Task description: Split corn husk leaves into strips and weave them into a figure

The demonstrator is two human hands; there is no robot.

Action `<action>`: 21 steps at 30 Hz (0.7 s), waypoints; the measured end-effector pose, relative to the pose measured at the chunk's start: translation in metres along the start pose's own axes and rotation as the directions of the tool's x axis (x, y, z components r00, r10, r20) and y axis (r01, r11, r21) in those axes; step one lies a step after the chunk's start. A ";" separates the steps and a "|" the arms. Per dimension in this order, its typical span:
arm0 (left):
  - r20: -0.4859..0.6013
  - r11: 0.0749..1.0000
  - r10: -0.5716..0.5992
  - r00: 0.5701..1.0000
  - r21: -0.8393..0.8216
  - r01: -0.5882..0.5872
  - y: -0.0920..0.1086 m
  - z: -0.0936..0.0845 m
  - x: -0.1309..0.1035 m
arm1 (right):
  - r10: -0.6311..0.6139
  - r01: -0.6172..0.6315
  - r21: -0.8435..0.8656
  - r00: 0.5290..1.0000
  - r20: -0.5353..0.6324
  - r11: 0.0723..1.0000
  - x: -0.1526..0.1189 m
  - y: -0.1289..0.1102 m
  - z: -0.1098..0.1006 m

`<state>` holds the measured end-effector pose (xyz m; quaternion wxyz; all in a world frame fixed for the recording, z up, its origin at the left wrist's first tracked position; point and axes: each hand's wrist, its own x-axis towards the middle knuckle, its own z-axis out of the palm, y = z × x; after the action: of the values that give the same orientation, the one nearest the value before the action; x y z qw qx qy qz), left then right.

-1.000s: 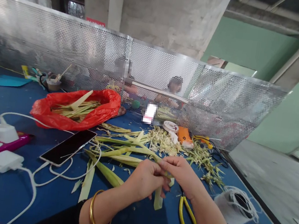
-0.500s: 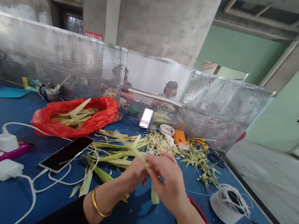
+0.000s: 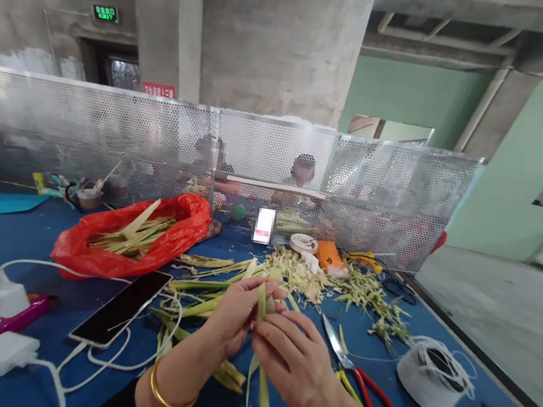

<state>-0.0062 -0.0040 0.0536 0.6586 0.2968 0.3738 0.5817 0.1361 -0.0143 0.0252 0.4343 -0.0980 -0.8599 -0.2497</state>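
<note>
Both hands meet over the middle of the blue table, working on pale green strips of husk-like leaf (image 3: 262,302). My left hand (image 3: 236,310), with a gold bangle at the wrist, is closed around a folded piece of the leaf. The fingers of my right hand (image 3: 297,362) pinch the same leaf from the near side. A long strip (image 3: 265,405) hangs below the hands toward the table's near edge. More flat leaf strips (image 3: 201,308) lie beyond and left of my left hand. Red-handled scissors (image 3: 366,392) lie right of my right hand, partly hidden by the forearm.
A red plastic bag (image 3: 68,246) of leaf strips stands left, near a phone (image 3: 120,310) with white cables and chargers. Leaf scraps (image 3: 299,271) spread beyond the hands. A white cord spool (image 3: 431,381) sits right. A perforated metal screen (image 3: 387,172) crosses the back, with people behind it.
The view has tilted up and shifted slightly. My hands have turned the leaf, so a strip now stands upright between the fingers. The scissors are more visible beside my right forearm.
</note>
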 end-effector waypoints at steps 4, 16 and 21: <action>-0.042 0.999 -0.040 0.998 -0.030 0.039 0.002 -0.002 -0.001 | 0.027 -0.027 0.009 0.999 0.035 1.000 -0.003 -0.003 0.005; -0.054 0.984 0.017 0.998 0.177 -0.008 0.007 -0.010 0.003 | 0.025 -0.028 0.082 0.999 0.042 0.996 -0.001 0.007 -0.005; -0.044 0.948 0.037 0.998 0.317 -0.021 0.014 -0.012 0.006 | -0.059 0.058 0.012 0.994 0.092 0.998 -0.001 0.010 -0.002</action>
<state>-0.0235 0.0039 0.0574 0.5845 0.3895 0.4741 0.5309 0.1422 -0.0067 0.0284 0.3870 -0.0824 -0.8827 -0.2534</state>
